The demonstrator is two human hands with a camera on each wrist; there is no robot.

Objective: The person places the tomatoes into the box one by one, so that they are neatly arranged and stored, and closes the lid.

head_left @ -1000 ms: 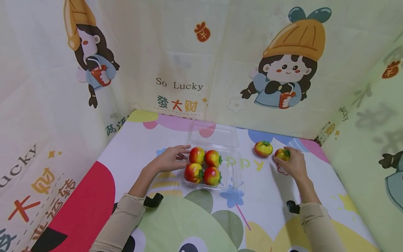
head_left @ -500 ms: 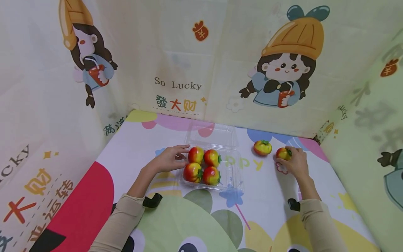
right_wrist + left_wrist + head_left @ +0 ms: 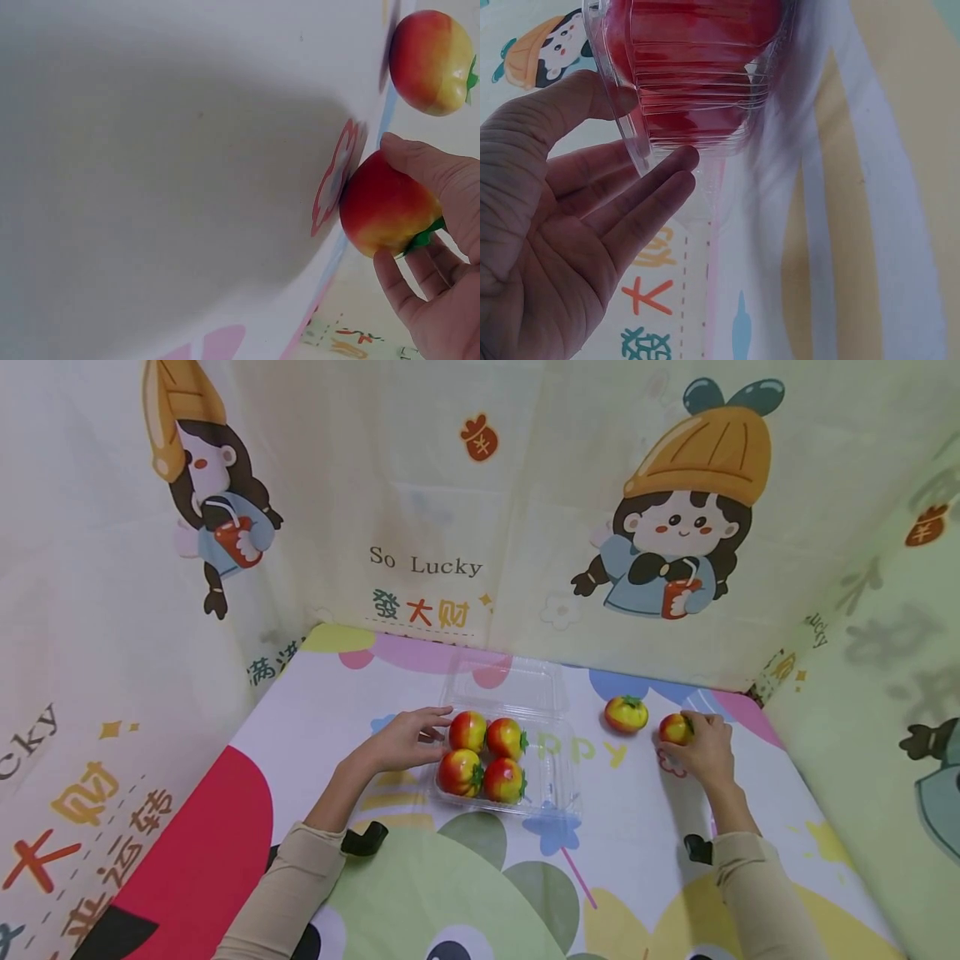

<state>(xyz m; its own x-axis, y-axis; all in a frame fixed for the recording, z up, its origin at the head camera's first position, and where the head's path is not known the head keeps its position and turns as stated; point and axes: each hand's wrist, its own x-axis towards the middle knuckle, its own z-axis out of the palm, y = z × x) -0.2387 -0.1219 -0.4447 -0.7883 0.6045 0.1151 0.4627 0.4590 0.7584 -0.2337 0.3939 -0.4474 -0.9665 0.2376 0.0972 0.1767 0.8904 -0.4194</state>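
In the head view, my left hand (image 3: pixel 401 741) touches the left side of a clear plastic box (image 3: pixel 551 764) with relaxed fingers; the left wrist view shows my thumb and fingertips (image 3: pixel 684 159) against its rim and ribbed wall (image 3: pixel 697 97). Several red-and-yellow toy fruits (image 3: pixel 461 772) with green leaves sit in the box's left part. At the right, my right hand (image 3: pixel 707 750) grips another such fruit (image 3: pixel 675 728) on the table, thumb on one side and fingers on the other (image 3: pixel 386 202). A loose fruit (image 3: pixel 626 715) lies just left of it.
The box's clear lid (image 3: pixel 506 683) lies open behind it, towards the back of the table. A printed cloth (image 3: pixel 480 835) covers the tabletop, and printed curtains (image 3: pixel 525 510) stand at the back and both sides. Dark objects (image 3: pixel 365 839) show near both sleeves.
My right hand and the fruit in its grip have shifted slightly right, and more of that fruit's red side shows. The left hand and the box have stayed in place.
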